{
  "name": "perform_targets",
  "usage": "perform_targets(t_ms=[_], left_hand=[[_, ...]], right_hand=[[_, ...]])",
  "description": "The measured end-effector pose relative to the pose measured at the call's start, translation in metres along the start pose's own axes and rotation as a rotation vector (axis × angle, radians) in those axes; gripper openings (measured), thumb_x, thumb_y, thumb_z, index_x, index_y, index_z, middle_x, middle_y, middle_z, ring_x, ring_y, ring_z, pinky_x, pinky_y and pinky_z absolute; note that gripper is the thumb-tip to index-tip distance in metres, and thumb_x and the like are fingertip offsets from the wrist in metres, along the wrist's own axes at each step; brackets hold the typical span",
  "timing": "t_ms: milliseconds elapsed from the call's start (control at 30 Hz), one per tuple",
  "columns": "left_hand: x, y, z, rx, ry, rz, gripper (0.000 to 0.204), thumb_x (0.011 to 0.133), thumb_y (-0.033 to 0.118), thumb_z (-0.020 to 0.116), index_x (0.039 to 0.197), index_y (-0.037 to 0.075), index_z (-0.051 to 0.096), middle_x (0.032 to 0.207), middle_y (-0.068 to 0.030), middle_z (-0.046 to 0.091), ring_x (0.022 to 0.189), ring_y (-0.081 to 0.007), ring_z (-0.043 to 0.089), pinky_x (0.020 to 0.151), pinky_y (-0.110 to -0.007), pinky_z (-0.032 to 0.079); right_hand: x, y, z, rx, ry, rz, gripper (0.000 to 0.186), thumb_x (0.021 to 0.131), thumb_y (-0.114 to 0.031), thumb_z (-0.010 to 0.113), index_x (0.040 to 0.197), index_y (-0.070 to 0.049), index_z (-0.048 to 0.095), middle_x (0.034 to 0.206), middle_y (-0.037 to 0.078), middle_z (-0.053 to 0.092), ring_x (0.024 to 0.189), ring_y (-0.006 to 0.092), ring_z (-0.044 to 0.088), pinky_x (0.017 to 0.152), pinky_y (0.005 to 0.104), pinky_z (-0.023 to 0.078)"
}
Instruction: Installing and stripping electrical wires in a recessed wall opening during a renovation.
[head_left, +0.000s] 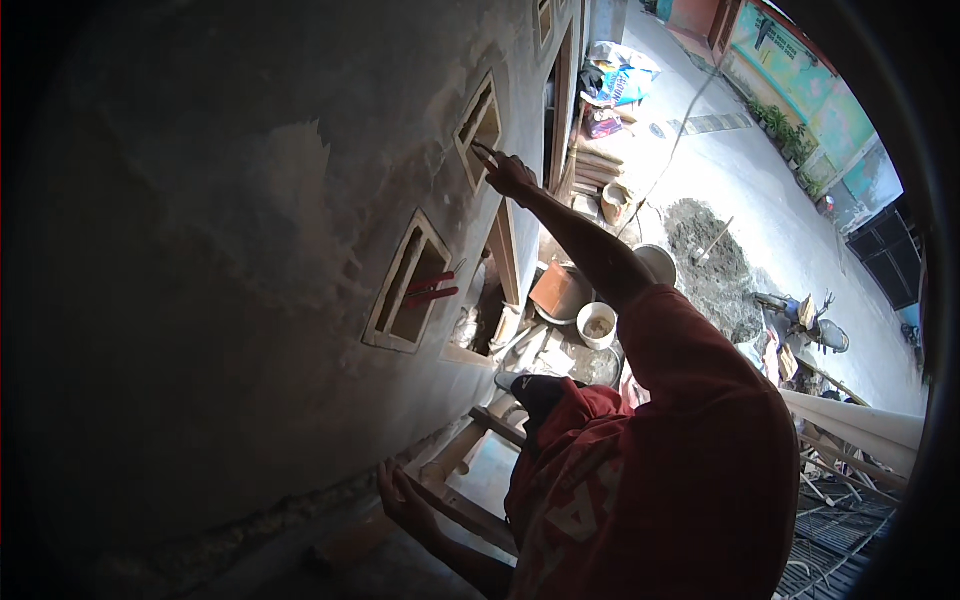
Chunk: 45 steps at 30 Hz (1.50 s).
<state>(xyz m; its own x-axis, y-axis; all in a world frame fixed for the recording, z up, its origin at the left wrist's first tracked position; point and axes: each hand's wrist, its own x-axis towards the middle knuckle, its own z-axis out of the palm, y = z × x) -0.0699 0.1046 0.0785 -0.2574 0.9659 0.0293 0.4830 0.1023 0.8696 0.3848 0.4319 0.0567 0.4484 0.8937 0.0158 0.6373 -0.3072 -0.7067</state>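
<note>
Your right hand (512,178) gripped a slim tool (483,150), arm stretched because the upper vent frame (474,107) was distant. Your left hand (405,505) hung apart, seemingly empty, beside the wall (250,300). Red-handled pliers (430,294) rested at the lower vent frame (393,284), probably for ready reach.

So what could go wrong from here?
The red-handled tool seems to rest loosely in the lower wall opening, its ends reaching over the frame, so a bump might knock it down. The right hand holds a thin tool at the upper opening's frame; a slip could chip that edge or scrape the knuckles.
</note>
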Motion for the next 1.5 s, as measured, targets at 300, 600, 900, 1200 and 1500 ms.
perform_targets(t_ms=[300,600,900,1200,1500], left_hand=[[-0.010,-0.008,0.003,-0.010,-0.093,-0.065,0.041,0.098,0.019,0.048,0.129,-0.008,0.044,0.122,-0.0206,0.058,0.110,-0.0279,0.059,0.095,-0.035,0.045],[-0.006,0.006,0.020,0.047,-0.112,-0.057,0.043,0.097,0.022,0.049,0.126,-0.009,0.047,0.121,-0.0207,0.059,0.108,-0.0270,0.060,0.090,-0.035,0.048],[0.032,0.097,-0.021,0.029,0.172,0.263,0.026,0.089,0.007,0.059,0.114,0.000,0.060,0.099,-0.0132,0.069,0.089,-0.0218,0.067,0.078,-0.032,0.052],[0.102,0.314,-0.121,0.362,0.996,1.208,0.022,0.083,-0.007,0.063,0.103,0.002,0.064,0.091,-0.0072,0.066,0.083,-0.0183,0.061,0.069,-0.027,0.050],[0.173,0.418,-0.137,0.733,1.089,1.505,0.028,0.077,0.010,0.073,0.105,0.007,0.066,0.093,-0.0022,0.067,0.085,-0.0214,0.059,0.076,-0.036,0.046]], right_hand=[[0.033,-0.013,0.043,-0.038,0.050,0.120,0.044,0.088,-0.038,0.050,0.118,-0.006,0.056,0.116,0.025,0.052,0.107,0.0391,0.056,0.088,0.0467,0.047],[0.049,-0.023,0.058,0.028,0.124,-0.015,0.037,0.089,-0.027,0.045,0.114,-0.001,0.053,0.117,0.029,0.047,0.105,0.0464,0.054,0.086,0.0501,0.048],[0.035,0.000,0.041,-0.074,0.248,-0.123,0.031,0.091,-0.033,0.037,0.106,-0.010,0.050,0.110,0.028,0.048,0.099,0.0476,0.054,0.082,0.0556,0.043],[0.029,-0.002,0.040,-0.048,0.480,-0.020,0.042,0.090,-0.025,0.052,0.127,-0.007,0.048,0.115,0.022,0.050,0.104,0.0390,0.053,0.086,0.0473,0.045],[-0.101,-0.016,0.017,0.376,0.619,-0.385,0.029,0.088,-0.001,0.054,0.116,-0.005,0.055,0.106,0.012,0.060,0.087,0.0215,0.061,0.073,0.0336,0.048]])
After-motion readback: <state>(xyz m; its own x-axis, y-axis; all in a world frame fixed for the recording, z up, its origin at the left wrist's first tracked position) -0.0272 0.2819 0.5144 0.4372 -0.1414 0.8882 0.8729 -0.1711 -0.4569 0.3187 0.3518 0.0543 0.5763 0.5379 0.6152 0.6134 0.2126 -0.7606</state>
